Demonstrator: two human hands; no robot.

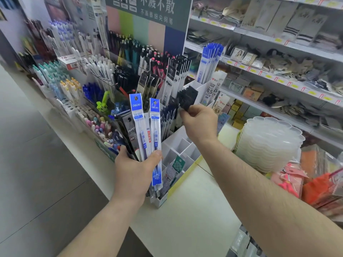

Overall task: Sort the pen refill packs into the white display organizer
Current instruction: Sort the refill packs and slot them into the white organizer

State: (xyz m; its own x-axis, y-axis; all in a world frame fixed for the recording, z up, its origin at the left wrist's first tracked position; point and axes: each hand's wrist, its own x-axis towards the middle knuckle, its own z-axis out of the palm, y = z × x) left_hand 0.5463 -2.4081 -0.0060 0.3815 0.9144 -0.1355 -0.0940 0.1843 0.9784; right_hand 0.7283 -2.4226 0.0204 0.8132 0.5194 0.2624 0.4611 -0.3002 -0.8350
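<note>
Stationery shelves fill the background. At frame centre, blue refill packs are gripped fanned by the left hand; dark packs are pinched by the right hand above the white organizer. Loosely fanned packs could slip, or the wrong compartment be chosen.

organizer on counter; pen racks behind-left; tray stack right.

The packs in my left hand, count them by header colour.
Left hand holds a fan of refill packs.
Blue-header packs: 2
Black-header packs: 1 plainly visible; any behind it are hidden
Total: 3 that I can see
</note>
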